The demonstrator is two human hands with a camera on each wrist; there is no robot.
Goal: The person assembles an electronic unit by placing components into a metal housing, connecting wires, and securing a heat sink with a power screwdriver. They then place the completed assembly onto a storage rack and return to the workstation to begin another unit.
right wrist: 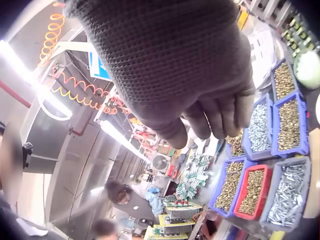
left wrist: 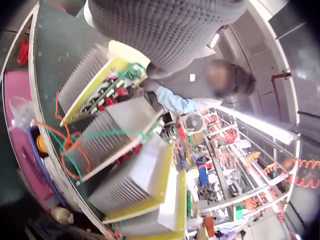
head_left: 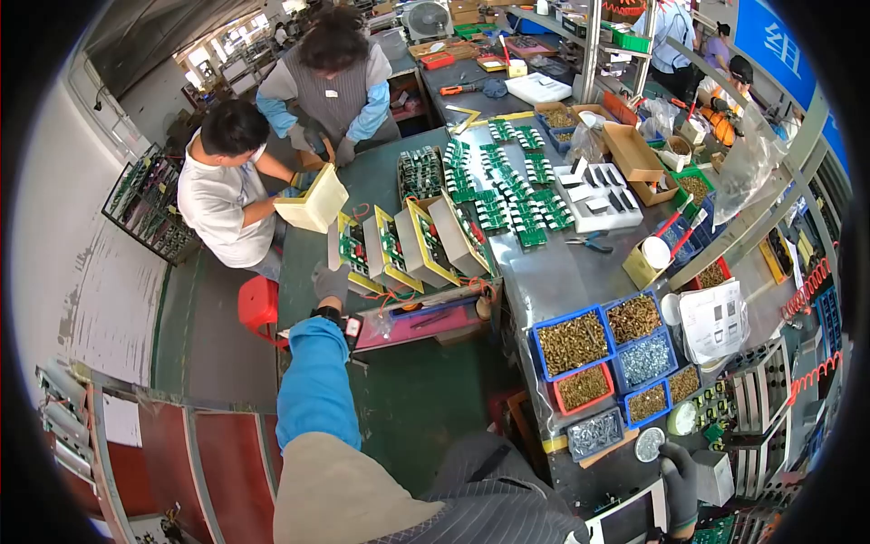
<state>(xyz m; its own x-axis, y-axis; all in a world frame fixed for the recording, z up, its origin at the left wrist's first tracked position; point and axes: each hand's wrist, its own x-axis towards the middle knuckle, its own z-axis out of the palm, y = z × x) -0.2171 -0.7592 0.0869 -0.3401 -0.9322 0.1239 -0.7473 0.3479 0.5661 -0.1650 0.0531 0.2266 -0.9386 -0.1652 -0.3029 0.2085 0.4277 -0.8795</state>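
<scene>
My left hand [head_left: 332,284], in a grey knit glove, is right at the near end of the leftmost grey finned heat-sink unit [head_left: 353,257], which has a yellow-edged board. In the left wrist view, the back of the glove [left wrist: 170,30] overlaps the end of this unit [left wrist: 95,82]; its fingers are hidden, and I cannot tell whether they grip it. Several similar units [head_left: 435,236] stand tilted in a row beside it. Gloved too, my right hand [right wrist: 175,65] hangs with relaxed, spread fingers and holds nothing. It is beside a small round dish [head_left: 649,444] and the screw bins.
Blue bins [head_left: 571,343] and a red bin [head_left: 584,388] of fasteners stand on the right bench. Green circuit boards [head_left: 517,190] cover its middle. Across the left bench, a person in a white shirt [head_left: 227,186] holds a cream panel [head_left: 313,201]; another person [head_left: 331,86] stands alongside.
</scene>
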